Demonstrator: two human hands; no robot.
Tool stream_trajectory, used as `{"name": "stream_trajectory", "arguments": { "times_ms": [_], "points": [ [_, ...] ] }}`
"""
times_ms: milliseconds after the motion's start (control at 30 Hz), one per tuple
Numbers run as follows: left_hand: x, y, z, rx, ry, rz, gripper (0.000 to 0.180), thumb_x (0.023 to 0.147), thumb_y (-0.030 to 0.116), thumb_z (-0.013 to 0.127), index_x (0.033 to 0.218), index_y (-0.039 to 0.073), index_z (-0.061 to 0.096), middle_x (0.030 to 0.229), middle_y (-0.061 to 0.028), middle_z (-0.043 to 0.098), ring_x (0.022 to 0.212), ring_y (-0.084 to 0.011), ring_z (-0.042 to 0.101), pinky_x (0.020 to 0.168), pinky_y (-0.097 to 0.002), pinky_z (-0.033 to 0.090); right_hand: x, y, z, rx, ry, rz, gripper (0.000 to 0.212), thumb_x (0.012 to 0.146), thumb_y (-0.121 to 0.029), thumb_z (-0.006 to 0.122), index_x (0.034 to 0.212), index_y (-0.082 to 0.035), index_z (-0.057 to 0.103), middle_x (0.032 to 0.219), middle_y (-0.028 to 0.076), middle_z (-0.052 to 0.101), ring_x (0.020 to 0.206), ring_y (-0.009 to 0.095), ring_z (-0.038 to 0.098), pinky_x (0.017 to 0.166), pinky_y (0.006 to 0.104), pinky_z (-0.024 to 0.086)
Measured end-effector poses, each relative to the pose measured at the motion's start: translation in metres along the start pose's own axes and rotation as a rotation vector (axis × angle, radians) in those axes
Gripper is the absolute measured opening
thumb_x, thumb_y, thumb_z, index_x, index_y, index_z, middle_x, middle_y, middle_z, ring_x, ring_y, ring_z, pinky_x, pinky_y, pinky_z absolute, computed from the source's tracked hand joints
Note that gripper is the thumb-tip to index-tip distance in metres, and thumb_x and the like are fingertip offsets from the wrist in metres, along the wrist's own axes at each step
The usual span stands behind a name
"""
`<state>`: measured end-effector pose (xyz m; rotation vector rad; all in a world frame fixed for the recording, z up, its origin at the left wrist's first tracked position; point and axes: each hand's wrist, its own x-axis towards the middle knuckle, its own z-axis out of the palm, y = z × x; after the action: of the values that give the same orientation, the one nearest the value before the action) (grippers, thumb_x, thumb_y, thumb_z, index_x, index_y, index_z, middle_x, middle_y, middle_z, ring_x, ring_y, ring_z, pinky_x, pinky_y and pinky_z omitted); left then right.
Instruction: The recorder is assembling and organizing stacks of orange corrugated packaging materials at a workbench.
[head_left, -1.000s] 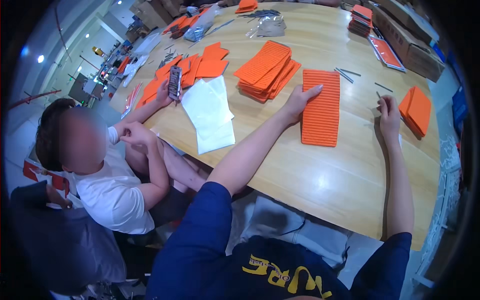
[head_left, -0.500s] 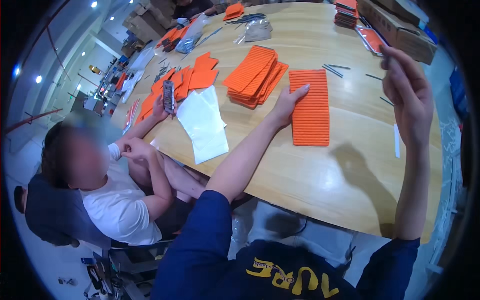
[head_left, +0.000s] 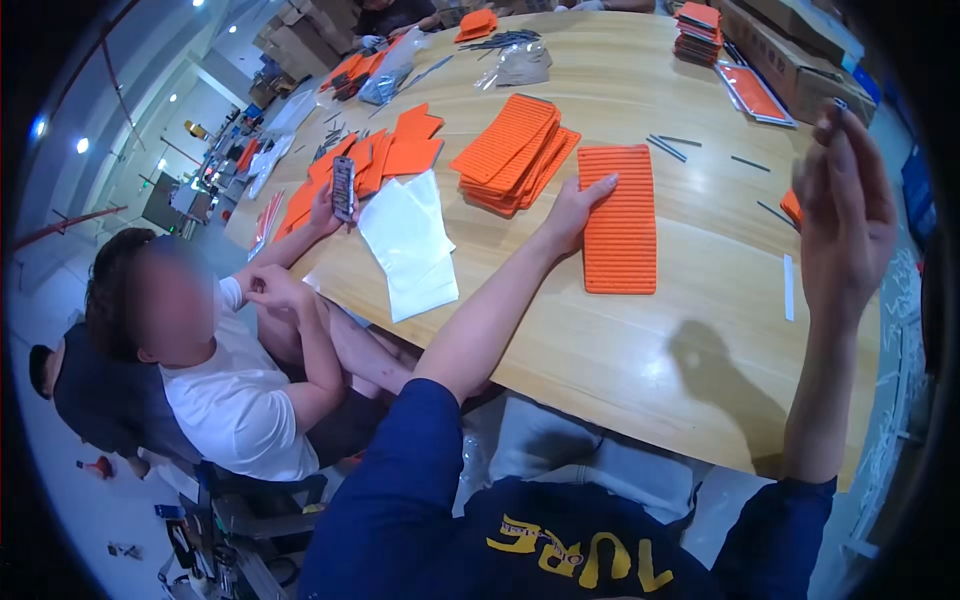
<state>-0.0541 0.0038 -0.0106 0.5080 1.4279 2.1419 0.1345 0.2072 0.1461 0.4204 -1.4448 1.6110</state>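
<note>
My left hand (head_left: 580, 210) grips the left edge of an orange ribbed pad (head_left: 620, 235), thumb on top, with the pad flat on the table. My right hand (head_left: 850, 215) is raised over the table's right side, fingers pinched together. A tiny dark and shiny bit (head_left: 839, 104) shows at its fingertips; its kind is too small to tell. Left of the held pad lies a pile of similar orange ribbed pads (head_left: 510, 150). Several thin dark strips (head_left: 668, 148) lie beyond the pad, and a narrow white strip (head_left: 789, 287) is near my right forearm.
At my left a seated person (head_left: 240, 400) holds a phone (head_left: 344, 188). White sheets (head_left: 412, 250) and loose orange pieces (head_left: 385, 155) lie before them. Cardboard boxes (head_left: 790, 65) and stacked orange pads (head_left: 697, 35) stand at the far right. Another person (head_left: 395, 15) is at the far side.
My right hand has moved to the right, and an orange piece beside it has come into view. My left hand keeps its grip on the pad. The view has shifted slightly.
</note>
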Motion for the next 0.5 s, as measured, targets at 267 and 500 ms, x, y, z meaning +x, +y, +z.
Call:
{"name": "stream_trajectory", "arguments": {
  "times_ms": [267, 500],
  "points": [
    [0.001, -0.002, -0.001, 0.001, 0.002, -0.026, 0.028, 0.099, 0.022, 0.065, 0.115, -0.001, 0.062, 0.1, -0.0114, 0.071, 0.081, -0.0146, 0.068, 0.068, -0.0258, 0.056, 0.003, 0.007, -0.019, 0.061, -0.055, 0.057, 0.036, 0.104, -0.013, 0.058, 0.137, 0.002, 0.059, 0.111, 0.009, 0.067, 0.069, 0.006, 0.044, 0.061, 0.0209, 0.034],
    [0.006, -0.006, -0.002, 0.006, 0.004, -0.02, 0.029, 0.099, 0.022, 0.065, 0.115, -0.002, 0.063, 0.101, -0.0122, 0.071, 0.082, -0.0146, 0.068, 0.068, -0.0258, 0.057, 0.007, 0.025, -0.016, -0.058, -0.052, 0.194, 0.033, 0.105, -0.019, 0.059, 0.132, 0.0, 0.064, 0.099, 0.007, 0.069, 0.066, 0.005, 0.043, 0.059, 0.0199, 0.033]
  ]
}}
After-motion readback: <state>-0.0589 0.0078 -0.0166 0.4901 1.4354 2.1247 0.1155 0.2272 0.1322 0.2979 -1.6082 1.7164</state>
